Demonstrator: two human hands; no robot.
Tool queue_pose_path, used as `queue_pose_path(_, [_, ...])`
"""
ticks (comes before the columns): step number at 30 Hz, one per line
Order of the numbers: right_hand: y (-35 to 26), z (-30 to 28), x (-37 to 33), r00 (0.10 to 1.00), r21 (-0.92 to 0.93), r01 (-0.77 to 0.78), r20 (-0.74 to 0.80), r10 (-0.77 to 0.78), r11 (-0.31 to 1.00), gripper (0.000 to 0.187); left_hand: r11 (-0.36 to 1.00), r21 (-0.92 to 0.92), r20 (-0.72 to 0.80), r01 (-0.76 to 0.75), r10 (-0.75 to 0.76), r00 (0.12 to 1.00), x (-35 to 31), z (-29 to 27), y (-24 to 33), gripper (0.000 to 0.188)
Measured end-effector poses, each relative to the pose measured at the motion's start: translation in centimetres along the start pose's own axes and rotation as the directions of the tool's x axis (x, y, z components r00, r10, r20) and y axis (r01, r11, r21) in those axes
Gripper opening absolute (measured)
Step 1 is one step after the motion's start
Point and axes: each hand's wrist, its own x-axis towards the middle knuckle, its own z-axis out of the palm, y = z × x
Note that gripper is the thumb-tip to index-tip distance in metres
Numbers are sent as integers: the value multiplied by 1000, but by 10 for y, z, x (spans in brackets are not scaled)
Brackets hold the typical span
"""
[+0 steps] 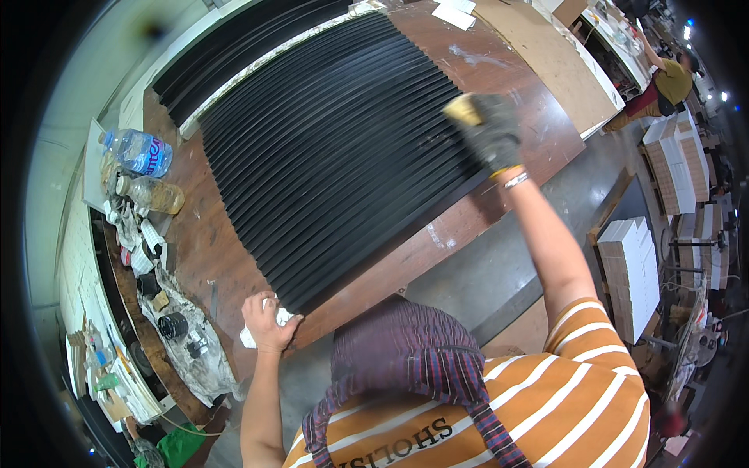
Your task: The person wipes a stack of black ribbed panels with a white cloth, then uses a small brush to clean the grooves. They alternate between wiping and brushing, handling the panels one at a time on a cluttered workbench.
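Many long black strips (335, 164) lie side by side in a large ribbed panel on a brown tabletop (538, 101). My right hand (493, 132) wears a dark grey glove and is closed on a yellowish block, perhaps a sponge (463, 110). It is at the right side of the strips, somewhat smeared by motion; whether the block touches them I cannot tell. At the near left corner of the panel, my bare left hand (268, 321) is closed around crumpled white cloth or paper (248, 337), close beside the strip ends.
More black strips (234, 47) lie beyond a pale bar at the back. Along the left edge stand a clear water bottle (140, 153) and a bottle of yellowish liquid (152, 193), near a dark round lid (173, 325). Another person (667, 86) and stacked white boards (628, 269) are at right.
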Motion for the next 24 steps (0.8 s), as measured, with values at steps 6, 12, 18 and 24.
queue_pose_path(6, [-59,22,-38,965,138,260,-52,-256,956,47,1000,-27,0,13,-13,1000,0,1,1,55])
queue_pose_path(12, [15,-41,-58,858,498,-501,178,482,708,43,993,-92,145,70,-56,988,-5,-10,-10,48])
queue_pose_path(18, [83,-74,-137,705,806,-510,592,390,-300,39,730,-481,158,485,-472,867,55,-69,24,47])
queue_pose_path(24, [102,-51,-150,860,697,-510,430,276,503,49,890,-413,-77,-191,175,981,227,3,146,40])
